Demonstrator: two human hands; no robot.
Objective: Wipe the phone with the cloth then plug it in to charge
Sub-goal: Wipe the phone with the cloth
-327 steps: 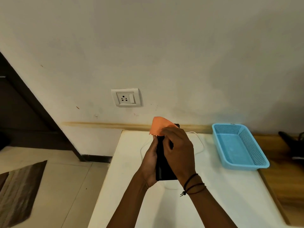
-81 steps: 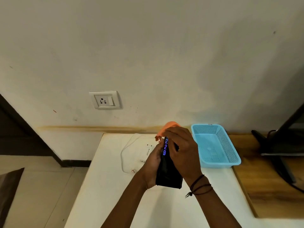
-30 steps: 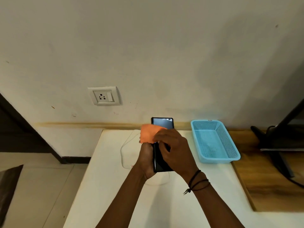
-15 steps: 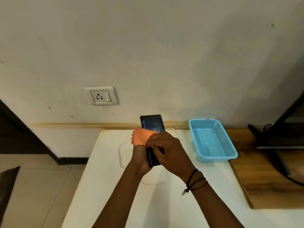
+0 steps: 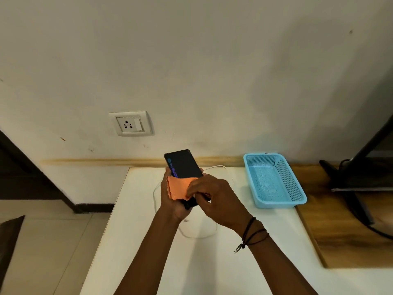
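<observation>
Phone (image 5: 184, 165) gripped in left hand (image 5: 173, 201), right hand (image 5: 214, 199) pinching orange cloth (image 5: 177, 187) onto it; white tabletop (image 5: 136, 241), wall socket (image 5: 130, 123) far left; screen digits unreadable.

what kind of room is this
Probably a room in a home or small office: a white wall socket with switch on a plain painted wall, a white rectangular table, and tiled floor.

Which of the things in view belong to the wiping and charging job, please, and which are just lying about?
Part of the job:
phone, held in the left hand
orange cloth, under the right hand
white cable
wall socket

Just lying about:
blue basket
black stand
</observation>
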